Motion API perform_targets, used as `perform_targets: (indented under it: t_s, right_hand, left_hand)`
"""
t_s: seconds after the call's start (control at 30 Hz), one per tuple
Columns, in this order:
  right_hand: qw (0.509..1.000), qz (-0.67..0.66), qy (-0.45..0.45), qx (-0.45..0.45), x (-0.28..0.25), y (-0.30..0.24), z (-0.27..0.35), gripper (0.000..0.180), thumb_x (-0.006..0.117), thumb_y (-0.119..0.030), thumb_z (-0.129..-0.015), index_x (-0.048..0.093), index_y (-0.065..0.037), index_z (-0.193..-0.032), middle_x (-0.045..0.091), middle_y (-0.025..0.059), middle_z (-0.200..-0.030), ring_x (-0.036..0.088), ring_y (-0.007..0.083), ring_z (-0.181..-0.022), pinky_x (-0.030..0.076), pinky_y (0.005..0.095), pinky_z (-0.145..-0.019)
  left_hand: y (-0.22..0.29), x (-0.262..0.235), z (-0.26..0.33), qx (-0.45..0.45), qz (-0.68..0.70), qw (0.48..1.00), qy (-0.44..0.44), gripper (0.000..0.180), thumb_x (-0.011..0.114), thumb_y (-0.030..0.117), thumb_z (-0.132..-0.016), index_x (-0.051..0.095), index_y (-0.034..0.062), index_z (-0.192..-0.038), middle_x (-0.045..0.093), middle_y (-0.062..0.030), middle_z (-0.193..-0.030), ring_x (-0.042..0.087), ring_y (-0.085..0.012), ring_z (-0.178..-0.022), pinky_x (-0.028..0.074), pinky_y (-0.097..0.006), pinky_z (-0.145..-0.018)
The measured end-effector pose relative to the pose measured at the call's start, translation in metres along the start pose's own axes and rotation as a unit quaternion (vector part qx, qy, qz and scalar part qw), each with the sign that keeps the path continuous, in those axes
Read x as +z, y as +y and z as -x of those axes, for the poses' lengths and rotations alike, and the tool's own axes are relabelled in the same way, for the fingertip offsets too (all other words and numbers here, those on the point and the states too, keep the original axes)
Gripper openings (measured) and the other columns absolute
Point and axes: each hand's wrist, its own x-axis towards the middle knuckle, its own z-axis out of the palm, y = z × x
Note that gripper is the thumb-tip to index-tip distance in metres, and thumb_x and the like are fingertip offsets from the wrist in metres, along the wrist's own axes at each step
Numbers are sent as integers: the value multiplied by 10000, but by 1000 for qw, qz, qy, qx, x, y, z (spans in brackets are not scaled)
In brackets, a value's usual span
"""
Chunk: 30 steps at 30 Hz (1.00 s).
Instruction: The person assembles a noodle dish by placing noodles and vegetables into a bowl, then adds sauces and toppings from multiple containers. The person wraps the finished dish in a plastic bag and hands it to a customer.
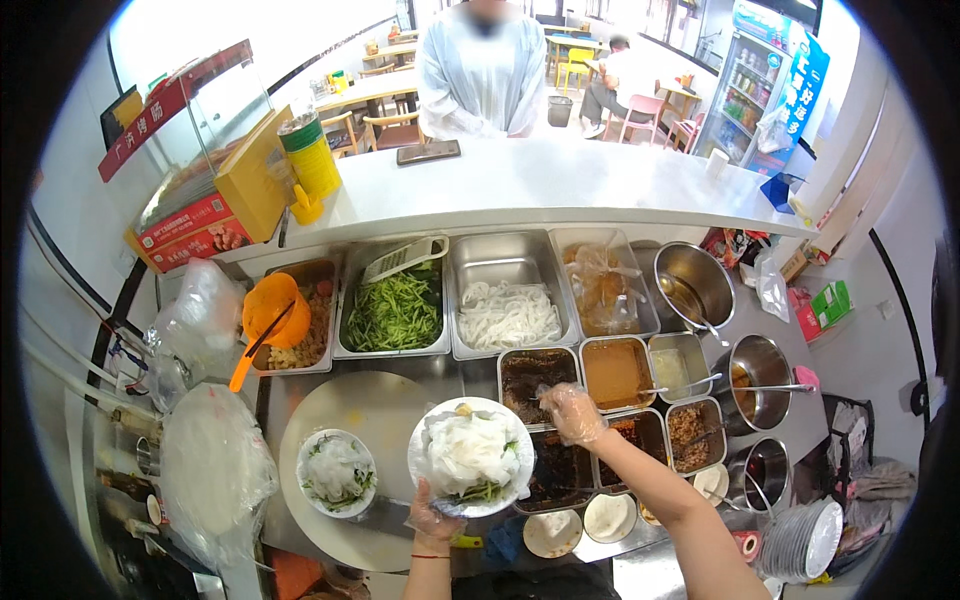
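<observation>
twelve = toward the counter (520, 180), read from the bowl (521, 470). cucumber tray (392, 352) at eleven, noodle tray (505, 258) near twelve, both farther out. dark tray (540, 350) at one to two; brown sauce tray (617, 341) beyond it at two. second dark tray (560, 503) just beside, at three. pale dishes (610, 525) at four to five. small bowl (338, 511) at nine, on the board (350, 395). right forearm (680, 500) slants in from four across the lower trays, barring that side.

bowl: in the left hand (433, 515), overlapping the board's three o'clock edge; mouth upward, round, equal across every way. noodles and green strips inside.

left hand: gloved, curled on the rim at seven. right hand (575, 413): gloved, fingers bunched over the dark tray; cannot tell what they grip.

edges: tray rims run from eleven to three. room: bare board between the bowls, wider toward ten.
</observation>
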Motion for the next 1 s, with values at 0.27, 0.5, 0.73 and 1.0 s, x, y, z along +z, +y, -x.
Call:
perform_targets:
  t_s: [0.27,0.5,0.73,1.0]
  right_hand:
    - [994,90,-34,57,-25,-7,17,98,544,-34,-736,641,-38,-735,615,168,-725,593,357,-723,480,429,-702]
    - [999,19,34,20,2,-5,6,136,586,10,-710,643,-32,-827,626,160,-786,595,356,-756,481,428,-703]
    - [988,146,20,52,-23,-6,20,122,552,-7,-715,645,-17,-793,620,178,-760,594,355,-747,483,434,-684]
    - [973,-87,70,202,-5,-28,21,79,589,-22,-780,640,38,-773,640,186,-698,628,272,-615,497,355,-581]
  left_hand:
    - [10,-28,-7,-10,4,1000,-4,687,594,430,-829,348,89,-1372,421,-134,-1365,414,-347,-1237,330,-518,-1033]
    - [5,-16,-10,4,-15,1000,-5,727,613,454,-807,348,73,-1366,438,-131,-1348,427,-344,-1222,342,-511,-1026]
    - [11,-16,-9,-6,3,1000,1,727,651,439,-780,378,78,-1349,458,-114,-1332,432,-337,-1216,345,-512,-1022]
    - [8,-15,-16,-8,-2,1000,-2,721,641,451,-781,388,83,-1348,455,-115,-1338,426,-335,-1224,327,-510,-1032]
